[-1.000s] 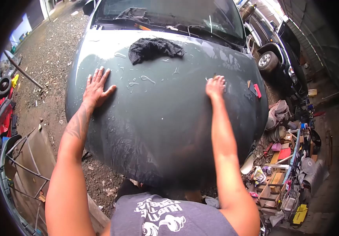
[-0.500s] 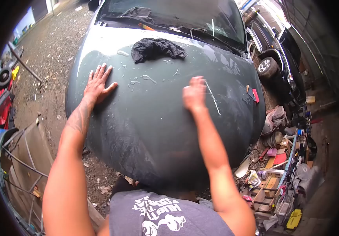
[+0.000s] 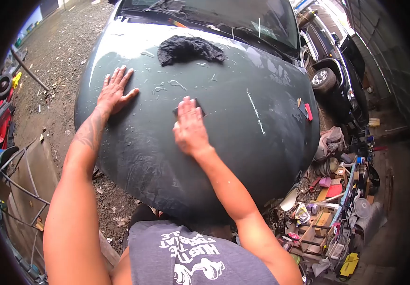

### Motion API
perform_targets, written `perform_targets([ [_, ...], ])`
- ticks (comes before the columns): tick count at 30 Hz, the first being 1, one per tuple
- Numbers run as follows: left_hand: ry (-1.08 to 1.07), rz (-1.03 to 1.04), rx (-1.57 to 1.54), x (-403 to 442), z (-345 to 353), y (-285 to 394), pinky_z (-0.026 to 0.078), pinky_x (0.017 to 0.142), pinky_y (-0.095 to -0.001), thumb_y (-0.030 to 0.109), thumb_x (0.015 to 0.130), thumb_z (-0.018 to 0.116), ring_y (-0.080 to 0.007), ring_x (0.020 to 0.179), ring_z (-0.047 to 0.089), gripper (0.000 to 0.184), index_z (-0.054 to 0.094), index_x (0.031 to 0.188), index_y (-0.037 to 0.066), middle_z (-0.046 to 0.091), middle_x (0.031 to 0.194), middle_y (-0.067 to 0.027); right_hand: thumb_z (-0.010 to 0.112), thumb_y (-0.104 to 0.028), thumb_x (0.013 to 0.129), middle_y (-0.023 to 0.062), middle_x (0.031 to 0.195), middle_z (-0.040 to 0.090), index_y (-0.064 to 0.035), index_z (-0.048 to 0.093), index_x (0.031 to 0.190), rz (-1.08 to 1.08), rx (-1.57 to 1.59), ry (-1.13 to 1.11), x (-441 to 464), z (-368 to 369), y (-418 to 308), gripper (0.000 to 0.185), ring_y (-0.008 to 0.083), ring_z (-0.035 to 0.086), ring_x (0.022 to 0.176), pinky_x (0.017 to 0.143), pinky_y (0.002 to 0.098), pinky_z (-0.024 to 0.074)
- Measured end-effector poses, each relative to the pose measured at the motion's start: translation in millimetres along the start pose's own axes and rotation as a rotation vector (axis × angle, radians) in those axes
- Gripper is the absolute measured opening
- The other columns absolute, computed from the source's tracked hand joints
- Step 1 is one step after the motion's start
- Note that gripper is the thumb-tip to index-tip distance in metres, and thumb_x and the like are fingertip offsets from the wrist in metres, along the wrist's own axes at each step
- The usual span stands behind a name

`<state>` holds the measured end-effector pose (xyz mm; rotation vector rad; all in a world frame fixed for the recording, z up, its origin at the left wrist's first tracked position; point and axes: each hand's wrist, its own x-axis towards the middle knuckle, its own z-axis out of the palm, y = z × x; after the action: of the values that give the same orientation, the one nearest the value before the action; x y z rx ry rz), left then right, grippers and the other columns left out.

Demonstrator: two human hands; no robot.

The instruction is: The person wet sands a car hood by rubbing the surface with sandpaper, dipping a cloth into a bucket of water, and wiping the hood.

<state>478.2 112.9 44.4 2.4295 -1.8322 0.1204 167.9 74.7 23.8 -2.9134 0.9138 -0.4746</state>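
My left hand [image 3: 115, 90] lies flat on the left side of the dark green car hood [image 3: 143, 137], fingers spread and holding nothing. Near the hood's middle, my right hand [image 3: 190, 126] presses a small dark flat piece that looks like sandpaper [image 3: 200, 107] against the paint. Only its edges show past the fingers. Water droplets and streaks sit on the paint between the hands and above them. Further up, a crumpled black cloth [image 3: 190, 50] rests on the hood. A whitish line [image 3: 255, 110] runs down the paint to the right of my right hand.
A small red item [image 3: 308, 112] lies on the hood's right side. The windshield [image 3: 214, 16] rises beyond. At right stand another vehicle's wheel [image 3: 324, 80] and a clutter of boxes and tools [image 3: 326, 223]. A metal frame [image 3: 22, 190] is at lower left, over gravel.
My right hand has swept left across the hood from beside the whitish line to the middle, and the dark sandpaper now shows under it. My left hand stays on the same spot.
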Motion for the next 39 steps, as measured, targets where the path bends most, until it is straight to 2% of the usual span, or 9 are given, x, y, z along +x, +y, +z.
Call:
perform_targets([
  [6, 0.013, 0.010, 0.022, -1.3, -1.2, -0.9, 0.006, 0.121, -0.0460, 0.067, 0.092, 0.038, -0.0253, 0.150, 0.011, 0.079, 0.022, 0.155, 0.021, 0.017, 0.162, -0.0097, 0.033, -0.028, 0.098, 0.0273, 0.157, 0.017, 0.0090, 0.022, 0.148, 0.470, -0.527, -0.083, 21.6, 24.2, 250.9, 0.063, 0.0422, 0.014, 0.147, 0.119, 0.0529, 0.0146],
  [12, -0.007, 0.001, -0.003, -3.5, -1.5, -0.5, 0.006, 0.122, -0.0455, 0.067, 0.092, 0.038, -0.0242, 0.150, 0.010, 0.080, 0.022, 0.155, 0.021, 0.016, 0.162, -0.0097, 0.036, -0.031, 0.097, 0.0266, 0.157, 0.020, 0.0086, 0.024, 0.148, 0.223, -0.514, -0.169, 38.7, -5.3, -8.7, 0.066, 0.0409, 0.017, 0.147, 0.120, 0.0491, 0.0141],
  [15, 0.005, 0.005, 0.004, 0.1, 4.0, -1.0, 0.006, 0.122, -0.0457, 0.071, 0.090, 0.036, -0.0238, 0.150, 0.010, 0.083, 0.022, 0.155, 0.022, 0.015, 0.162, -0.0091, 0.034, -0.030, 0.097, 0.0261, 0.157, 0.020, 0.0088, 0.025, 0.147, 0.034, -0.083, -0.033, 22.2, 1.8, 9.7, 0.064, 0.0407, 0.014, 0.148, 0.120, 0.0492, 0.0119],
  [20, 0.031, 0.011, 0.013, -0.6, 3.7, -2.6, 0.007, 0.122, -0.0457, 0.072, 0.090, 0.036, -0.0241, 0.150, 0.011, 0.083, 0.022, 0.155, 0.022, 0.017, 0.162, -0.0090, 0.029, -0.025, 0.099, 0.0295, 0.156, 0.017, 0.0098, 0.024, 0.148, 0.660, -0.078, 0.035, 52.7, -20.0, 157.9, 0.060, 0.0422, 0.015, 0.147, 0.120, 0.0485, 0.0140],
  [25, 0.019, -0.002, -0.006, 0.5, 4.5, -1.6, 0.007, 0.122, -0.0458, 0.070, 0.090, 0.038, -0.0243, 0.150, 0.012, 0.082, 0.021, 0.155, 0.023, 0.017, 0.162, -0.0088, 0.040, -0.028, 0.092, 0.0328, 0.154, 0.021, 0.0126, 0.033, 0.142, -0.023, 0.093, 0.030, 20.4, 15.5, -33.5, 0.064, 0.0452, 0.016, 0.146, 0.119, 0.0529, 0.0132],
  [28, 0.017, 0.006, -0.007, 1.7, 6.3, -1.7, 0.006, 0.122, -0.0460, 0.071, 0.090, 0.038, -0.0246, 0.150, 0.011, 0.082, 0.021, 0.155, 0.023, 0.017, 0.162, -0.0089, 0.043, -0.022, 0.090, 0.0352, 0.152, 0.023, 0.0112, 0.036, 0.140, 0.004, -0.106, 0.099, 30.8, -1.3, 37.2, 0.061, 0.0475, 0.018, 0.145, 0.119, 0.0549, 0.0142],
  [30, 0.014, 0.000, -0.006, 0.5, 5.2, -3.3, 0.006, 0.122, -0.0460, 0.071, 0.090, 0.037, -0.0246, 0.150, 0.011, 0.083, 0.021, 0.155, 0.023, 0.017, 0.162, -0.0089, 0.037, -0.025, 0.094, 0.0319, 0.151, 0.027, 0.0115, 0.035, 0.140, 0.230, -0.791, -0.487, 57.4, -51.1, 113.7, 0.058, 0.0447, 0.026, 0.141, 0.116, 0.0532, 0.0245],
  [32, 0.035, 0.016, 0.009, 0.3, 5.7, -3.7, 0.006, 0.122, -0.0459, 0.072, 0.090, 0.035, -0.0243, 0.150, 0.010, 0.083, 0.021, 0.155, 0.023, 0.016, 0.162, -0.0089, 0.030, -0.029, 0.098, 0.0300, 0.153, 0.025, 0.0096, 0.032, 0.143, 0.695, -0.029, 0.144, 53.3, -29.2, 190.9, 0.060, 0.0458, 0.025, 0.142, 0.117, 0.0524, 0.0222],
  [39, 0.033, 0.014, 0.001, -1.2, 9.2, -5.2, 0.006, 0.122, -0.0464, 0.074, 0.088, 0.035, -0.0240, 0.150, 0.010, 0.085, 0.022, 0.155, 0.023, 0.017, 0.162, -0.0088, 0.035, -0.028, 0.096, 0.0277, 0.159, 0.012, 0.0098, 0.022, 0.148, 0.021, 0.053, -0.083, 21.6, 7.3, -41.2, 0.066, 0.0401, 0.009, 0.149, 0.121, 0.0482, 0.0068],
])
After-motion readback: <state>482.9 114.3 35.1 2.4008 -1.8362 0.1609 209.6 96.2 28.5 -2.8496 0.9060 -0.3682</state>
